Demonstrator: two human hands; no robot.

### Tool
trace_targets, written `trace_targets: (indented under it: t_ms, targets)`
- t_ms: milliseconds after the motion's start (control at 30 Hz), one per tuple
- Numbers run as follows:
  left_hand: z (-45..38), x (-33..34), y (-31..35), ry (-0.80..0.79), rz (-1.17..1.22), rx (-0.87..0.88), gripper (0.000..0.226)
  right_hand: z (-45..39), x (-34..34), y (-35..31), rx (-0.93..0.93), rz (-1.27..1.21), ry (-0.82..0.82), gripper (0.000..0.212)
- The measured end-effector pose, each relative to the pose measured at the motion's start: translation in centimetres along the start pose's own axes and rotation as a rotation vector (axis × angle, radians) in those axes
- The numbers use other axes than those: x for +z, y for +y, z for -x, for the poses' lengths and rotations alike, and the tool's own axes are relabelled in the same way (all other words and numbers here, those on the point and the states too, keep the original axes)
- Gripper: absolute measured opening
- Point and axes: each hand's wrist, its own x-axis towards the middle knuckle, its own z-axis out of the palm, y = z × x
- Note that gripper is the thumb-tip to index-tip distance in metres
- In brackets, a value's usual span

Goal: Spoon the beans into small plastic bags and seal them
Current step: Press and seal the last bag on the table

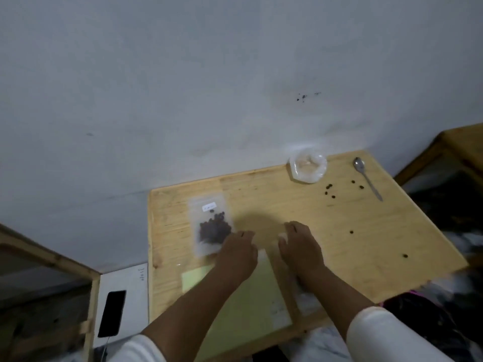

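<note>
Now: wooden surface point(300, 220) against a grey wall. Pale green sheet point(251, 296) at near edge, under both forearms. Filled plastic bag point(211, 228) of dark beans lies flat, left of centre; left hand point(237, 254) rests on its lower corner, fingers fairly straight, gripping nothing. Right hand point(300, 249) lies near, fingers loosely bent; something pale beneath it, blurred, cannot tell what. Dish point(308, 165) and spoon point(367, 177) far right, untouched. Loose beans point(329, 190) scattered. Judgement: sealing stage; next, press the bag's top strip shut.
</note>
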Motion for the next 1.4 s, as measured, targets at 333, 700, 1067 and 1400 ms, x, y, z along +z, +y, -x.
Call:
trace_targets:
  t_ms: [333,700,1067,1400]
  targets:
    - [1.4,5.2,6.0,-0.260,0.196,-0.030,0.041,5.5,0.1,7.4,0.336,-0.188,-0.123,0.047]
    - [0.8,4.3,6.9,-0.043,0.508,-0.161,0.028,3.7,-1.6,7.2,0.408,-0.646,0.126,0.039]
    - [3.9,0.2,0.7,0.167,0.750,-0.181,0.038,4.7,0.4,1.3,0.085,-0.665,-0.213,0.037]
    - [7.8,0.3,-3.6,0.240,0.844,-0.341,0.037,8.4,3.2,1.3,-0.073,-0.202,-0.219,0.018]
